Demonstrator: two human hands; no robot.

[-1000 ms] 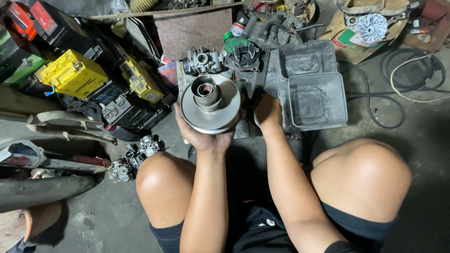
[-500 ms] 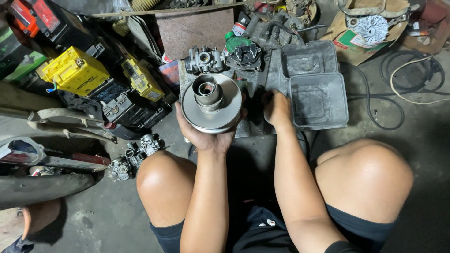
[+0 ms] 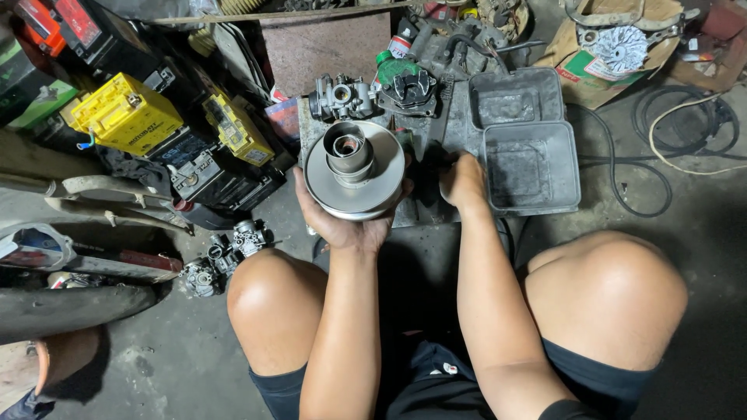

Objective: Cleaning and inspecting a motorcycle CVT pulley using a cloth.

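Grey metal pulley (image 3: 355, 173) cupped in left hand (image 3: 342, 222), hub axis facing camera. Right hand (image 3: 461, 183) just beside it, grip empty, fingers in dark parts.

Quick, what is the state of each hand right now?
Left hand: closed under the round metal pulley, holding it up.
Right hand: resting on dark parts beside the grey metal tray; grip cannot be told.

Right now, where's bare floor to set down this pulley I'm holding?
Bare concrete lies right of the grey metal tray, inside the black cable loop, and beside the right knee. Left of the pulley, the yellow batteries and carburetors crowd the floor.
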